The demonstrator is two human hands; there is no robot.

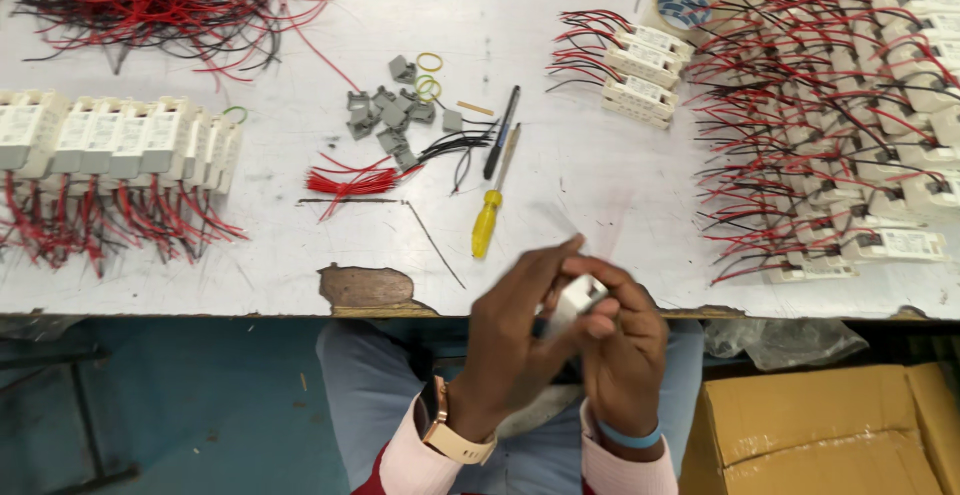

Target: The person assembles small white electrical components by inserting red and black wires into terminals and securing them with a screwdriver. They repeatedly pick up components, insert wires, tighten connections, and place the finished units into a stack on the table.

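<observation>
Fingers of left hand point(515, 340) and right hand point(622, 345) clamped on small white plastic module point(572, 303), below yellow-handled screwdriver point(486, 225); looks light, rigid, smooth—best pinched across its flat sides.

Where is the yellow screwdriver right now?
The yellow-handled screwdriver lies on the white table, near the middle, beside a black pen and just beyond the person's hands.

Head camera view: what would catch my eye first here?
Probably the red and black wires: a tangle at top left and rows of wired white boxes on the right of the white table. Next, both hands, left hand and right hand, hold one small white box at the table's near edge, below a yellow screwdriver.
</observation>
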